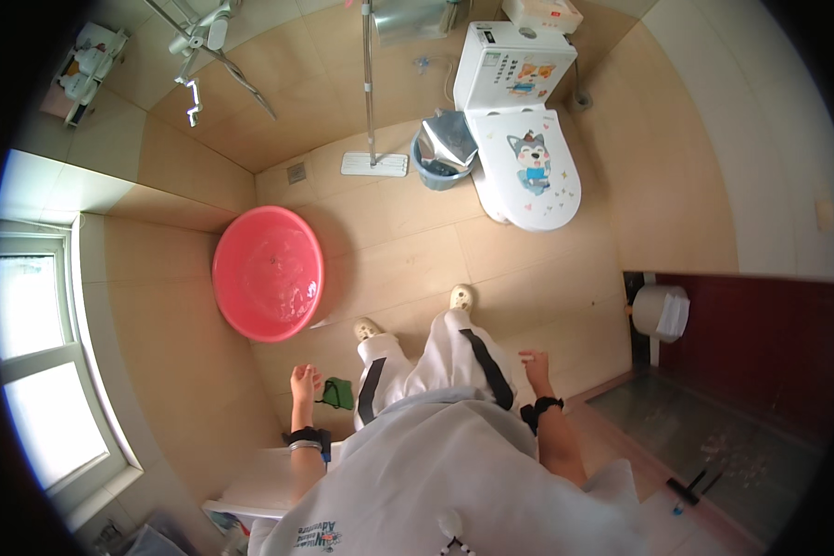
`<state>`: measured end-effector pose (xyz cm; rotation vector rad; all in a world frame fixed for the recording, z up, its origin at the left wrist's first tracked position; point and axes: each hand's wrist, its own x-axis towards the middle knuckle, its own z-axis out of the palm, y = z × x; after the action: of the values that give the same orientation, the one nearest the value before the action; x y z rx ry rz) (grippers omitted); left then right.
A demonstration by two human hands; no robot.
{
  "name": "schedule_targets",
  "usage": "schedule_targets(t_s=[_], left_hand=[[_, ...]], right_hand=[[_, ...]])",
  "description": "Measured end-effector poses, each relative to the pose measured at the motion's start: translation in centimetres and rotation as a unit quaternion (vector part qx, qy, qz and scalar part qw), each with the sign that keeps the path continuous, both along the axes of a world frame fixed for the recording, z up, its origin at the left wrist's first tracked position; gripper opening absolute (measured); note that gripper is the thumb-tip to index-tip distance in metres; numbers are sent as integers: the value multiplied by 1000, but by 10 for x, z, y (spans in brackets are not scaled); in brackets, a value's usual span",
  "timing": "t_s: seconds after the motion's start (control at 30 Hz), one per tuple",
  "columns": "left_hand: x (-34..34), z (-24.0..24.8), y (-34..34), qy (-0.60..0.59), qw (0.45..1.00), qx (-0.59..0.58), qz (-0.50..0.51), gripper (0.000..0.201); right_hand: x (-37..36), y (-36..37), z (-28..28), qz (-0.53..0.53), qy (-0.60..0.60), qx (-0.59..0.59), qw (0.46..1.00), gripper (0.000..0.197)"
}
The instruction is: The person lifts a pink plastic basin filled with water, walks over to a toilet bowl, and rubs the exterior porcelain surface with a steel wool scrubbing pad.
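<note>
My left hand (306, 381) hangs beside my left leg with its fingers loosely bent and apart; nothing shows in it. Just right of it, lower down, lies a small green thing (338, 394) with a dark cord, too small to name. Ahead of that hand, a big pink basin (269, 274) rests against the left wall, with what looks like a little water inside. My right hand (534, 366) is held out by my right leg, fingers apart, holding nothing. Dark bands circle both wrists.
Ahead stands a white toilet (558, 199) with its lid down, beside a grey-blue waste bin (443, 176). A flat mop (374, 165) leans at the far wall. To the right are a paper roll (661, 313) and a glass panel; a window (46, 361) is at left.
</note>
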<state>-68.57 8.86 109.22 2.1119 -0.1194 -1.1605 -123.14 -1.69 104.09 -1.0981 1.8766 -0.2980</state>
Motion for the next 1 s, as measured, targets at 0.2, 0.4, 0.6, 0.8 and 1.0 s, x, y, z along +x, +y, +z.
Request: schedule_targets(t_s=[0.2, 0.4, 0.6, 0.8, 1.0], left_hand=[[-95, 27, -48, -3, 1000, -8, 29, 16], [-123, 34, -26, -7, 998, -4, 68, 17], [-97, 15, 24, 22, 989, -37, 138, 16], [-48, -23, 32, 46, 985, -8, 164, 15], [6, -37, 1, 60, 991, -32, 119, 16]], right_hand=[[-110, -89, 3, -63, -22, 102, 993, 38], [-110, -163, 19, 37, -26, 36, 998, 30], [-32, -202, 29, 97, 22, -9, 995, 13], [43, -228, 44, 91, -14, -102, 990, 10], [86, -224, 76, 57, -47, -150, 986, 13]])
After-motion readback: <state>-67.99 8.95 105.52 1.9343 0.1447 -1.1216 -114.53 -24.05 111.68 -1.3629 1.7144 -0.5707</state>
